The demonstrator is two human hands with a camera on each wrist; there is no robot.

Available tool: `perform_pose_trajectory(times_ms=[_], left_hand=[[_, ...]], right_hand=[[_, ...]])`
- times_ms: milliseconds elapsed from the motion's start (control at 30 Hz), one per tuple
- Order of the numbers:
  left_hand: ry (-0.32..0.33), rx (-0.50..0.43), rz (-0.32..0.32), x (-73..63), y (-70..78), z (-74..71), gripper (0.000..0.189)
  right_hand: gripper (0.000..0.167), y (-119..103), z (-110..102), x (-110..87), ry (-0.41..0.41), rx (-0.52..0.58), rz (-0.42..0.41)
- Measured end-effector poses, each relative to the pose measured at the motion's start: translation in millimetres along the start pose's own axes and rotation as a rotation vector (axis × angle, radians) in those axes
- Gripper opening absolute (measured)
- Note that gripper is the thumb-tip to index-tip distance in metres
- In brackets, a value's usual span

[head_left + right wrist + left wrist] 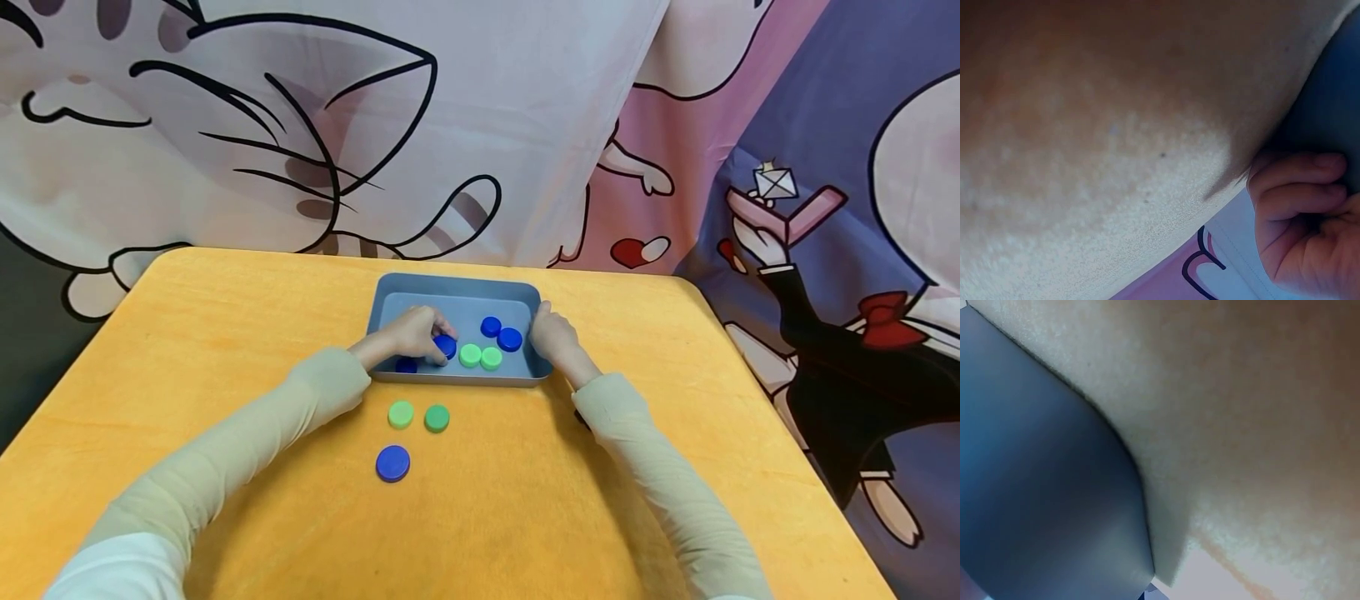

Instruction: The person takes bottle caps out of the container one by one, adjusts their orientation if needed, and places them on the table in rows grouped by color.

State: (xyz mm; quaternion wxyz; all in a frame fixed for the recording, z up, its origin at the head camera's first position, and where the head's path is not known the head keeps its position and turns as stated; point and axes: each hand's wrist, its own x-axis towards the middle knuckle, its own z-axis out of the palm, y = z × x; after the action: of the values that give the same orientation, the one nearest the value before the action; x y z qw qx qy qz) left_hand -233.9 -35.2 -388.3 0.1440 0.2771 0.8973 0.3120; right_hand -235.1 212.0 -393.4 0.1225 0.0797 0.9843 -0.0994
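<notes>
A shallow grey-blue tray [457, 287] holds several small round discs. Inside its left half, my left hand [411, 333] pinches a blue disc [446, 347] between thumb and fingers. Right of that hand lie two light green discs [480, 357] and two blue discs [501, 333]. Another blue disc [406, 365] is partly hidden near the front left wall. At the tray's right end, my right hand [553, 336] grips the rim; its fingers [1300, 187] look curled in the right wrist view. Skin and a grey-blue surface fill most of the left wrist view.
On the yellow tabletop [480, 500], in front of the tray, lie a light green disc [401, 414], a darker green disc [437, 418] and a larger blue disc [392, 463]. A small dark object [581, 418] shows partly beside the right sleeve. A cartoon-printed cloth [555, 125] hangs behind.
</notes>
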Motion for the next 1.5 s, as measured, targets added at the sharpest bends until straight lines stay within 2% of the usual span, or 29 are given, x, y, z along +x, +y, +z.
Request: perform_pose_trajectory(times_ms=[433, 667, 900, 1500], left_hand=[[0.039, 0.016, -0.007, -2.3, 2.2, 2.3, 0.038], [0.085, 0.024, -0.001, -3.0, 4.4, 1.2, 0.038], [0.089, 0.036, 0.018, -4.2, 6.7, 1.0, 0.039], [0.103, 0.033, -0.002, -14.6, 17.3, -4.4, 0.037]], right_hand=[[0.042, 0.3, 1.3, 0.1, 0.010, 0.004, -0.004], [0.043, -1.2, -1.3, -1.9, 0.009, 0.014, 0.001], [0.040, -1.0, -1.3, -1.5, 0.016, 0.012, -0.004], [0.040, 0.9, -0.2, 0.6, 0.007, 0.003, -0.007]])
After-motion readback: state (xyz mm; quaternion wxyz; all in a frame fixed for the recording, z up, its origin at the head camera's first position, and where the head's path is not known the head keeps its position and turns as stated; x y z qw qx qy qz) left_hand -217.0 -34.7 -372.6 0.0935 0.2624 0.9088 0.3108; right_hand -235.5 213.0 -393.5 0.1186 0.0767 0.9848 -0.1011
